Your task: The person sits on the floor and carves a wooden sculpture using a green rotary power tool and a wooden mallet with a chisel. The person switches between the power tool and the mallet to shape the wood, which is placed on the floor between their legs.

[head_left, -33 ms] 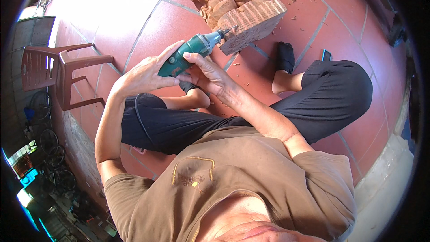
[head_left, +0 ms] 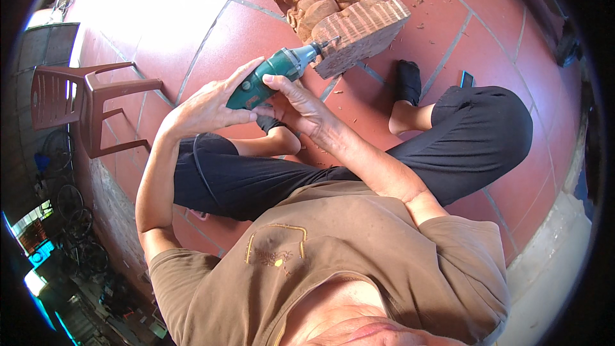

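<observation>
A green die grinder (head_left: 268, 78) with a grey nose is held slantwise in front of me. My left hand (head_left: 211, 104) wraps its rear end from the left. My right hand (head_left: 302, 107) grips the body from below and the right, its thumb laid along the casing; some of its fingers are hidden behind the tool. The thin bit (head_left: 330, 43) points up and right at the flat base of a carved wooden figure (head_left: 320, 6), which lies on the floor. The bit tip overlaps the near side of the base; whether it touches the wood I cannot tell.
Wood chips lie on the red tiled floor (head_left: 448, 45) around the carving. A brown plastic chair (head_left: 96, 99) stands at left. A phone-like dark object (head_left: 467, 79) lies beyond my right knee. My crossed legs in dark trousers (head_left: 474, 141) are close below the tool. Bicycles (head_left: 70, 204) stand far left.
</observation>
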`<state>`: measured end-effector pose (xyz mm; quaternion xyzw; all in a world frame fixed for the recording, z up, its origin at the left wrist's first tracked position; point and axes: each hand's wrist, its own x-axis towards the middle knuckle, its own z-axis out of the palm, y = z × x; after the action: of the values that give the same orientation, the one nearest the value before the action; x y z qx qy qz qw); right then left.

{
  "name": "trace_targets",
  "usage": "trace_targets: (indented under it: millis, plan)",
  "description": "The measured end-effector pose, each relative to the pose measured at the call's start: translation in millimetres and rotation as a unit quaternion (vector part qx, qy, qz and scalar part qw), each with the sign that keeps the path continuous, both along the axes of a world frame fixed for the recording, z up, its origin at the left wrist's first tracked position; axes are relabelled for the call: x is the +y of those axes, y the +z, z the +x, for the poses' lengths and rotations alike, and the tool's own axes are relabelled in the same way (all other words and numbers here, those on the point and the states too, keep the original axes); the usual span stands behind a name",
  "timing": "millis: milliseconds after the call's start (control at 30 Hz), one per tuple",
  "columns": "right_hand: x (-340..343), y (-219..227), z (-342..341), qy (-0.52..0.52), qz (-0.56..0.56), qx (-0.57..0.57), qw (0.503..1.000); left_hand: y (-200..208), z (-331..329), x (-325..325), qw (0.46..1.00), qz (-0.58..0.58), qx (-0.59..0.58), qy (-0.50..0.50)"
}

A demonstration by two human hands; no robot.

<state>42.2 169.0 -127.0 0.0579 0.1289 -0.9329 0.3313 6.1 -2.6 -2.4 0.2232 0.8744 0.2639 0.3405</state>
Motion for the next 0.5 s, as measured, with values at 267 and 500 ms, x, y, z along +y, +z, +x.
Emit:
trace_targets:
  millis: [267,500]
  plan:
    - [0,2,-6,-0.002,0.009,0.01,1.0,-4,-3,-3,1.0,0.015,0.01,0.003]
    - [0,4,-11,-0.002,0.001,0.008,1.0,-1,-3,1,1.0,-0.002,-0.003,0.027]
